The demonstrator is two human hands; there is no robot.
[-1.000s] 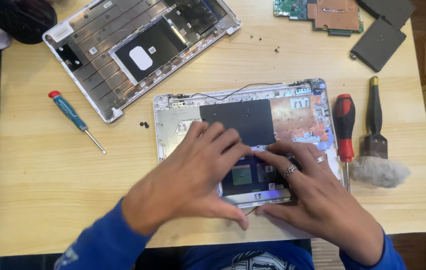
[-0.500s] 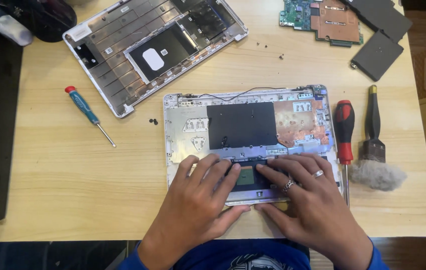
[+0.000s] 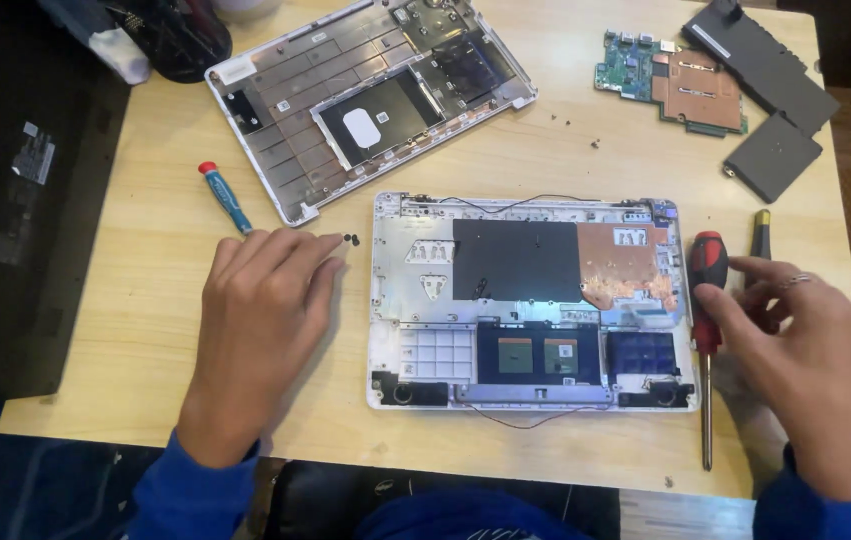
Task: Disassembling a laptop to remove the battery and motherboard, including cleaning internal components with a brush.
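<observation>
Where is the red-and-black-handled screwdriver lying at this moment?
In the head view, the red-and-black-handled screwdriver lies on the wooden table right of the opened laptop base, beside the right hand.

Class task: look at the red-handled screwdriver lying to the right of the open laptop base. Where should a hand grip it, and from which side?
Grip the red-handled screwdriver by its thick handle, from the right: the laptop base crowds its left side, and the right hand is already beside it.
</observation>
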